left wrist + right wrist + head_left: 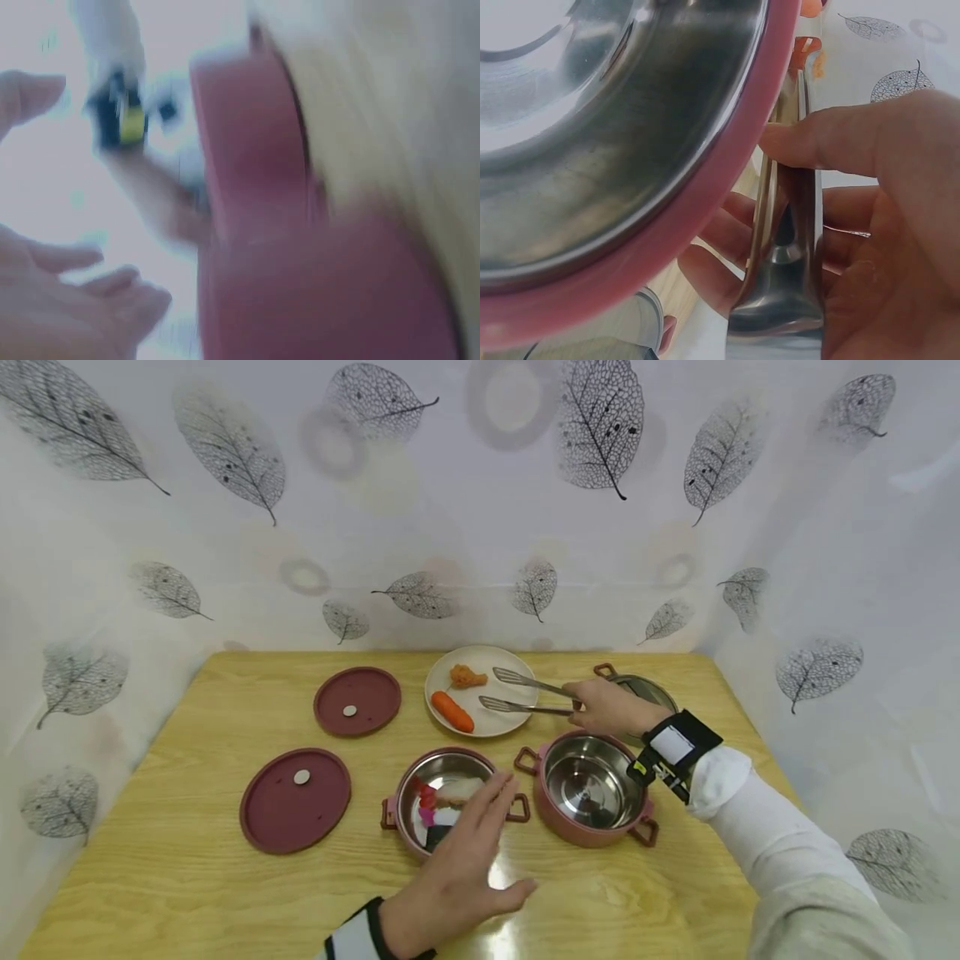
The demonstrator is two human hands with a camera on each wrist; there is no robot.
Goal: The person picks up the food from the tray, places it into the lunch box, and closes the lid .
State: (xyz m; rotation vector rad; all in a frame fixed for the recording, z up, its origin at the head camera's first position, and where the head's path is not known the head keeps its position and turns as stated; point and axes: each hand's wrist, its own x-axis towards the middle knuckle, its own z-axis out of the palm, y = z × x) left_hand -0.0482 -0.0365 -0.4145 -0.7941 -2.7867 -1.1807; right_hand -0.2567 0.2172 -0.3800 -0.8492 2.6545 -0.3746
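Observation:
My right hand [611, 706] holds metal tongs [528, 706] near their joined end; the right wrist view shows thumb and fingers around them. The tongs' slotted tips stand apart over a pale plate [495, 720], near a fried drumstick [467, 676] and a carrot [452, 712]. Below that wrist is a pink pot [577, 828] with a shiny steel inside. My left hand [457, 868] has its fingers extended and covers part of a second pink pot [402, 827], which contains red and pink pieces [427, 802], a pale piece and a dark piece. The left wrist view is blurred.
Two dark red lids, a smaller one [367, 693] and a larger one [277, 810], lie on the left of the wooden table [172, 877]. Behind my right hand is a round, brown-handled vessel [656, 692], partly hidden. A leaf-patterned curtain [442, 527] surrounds the table.

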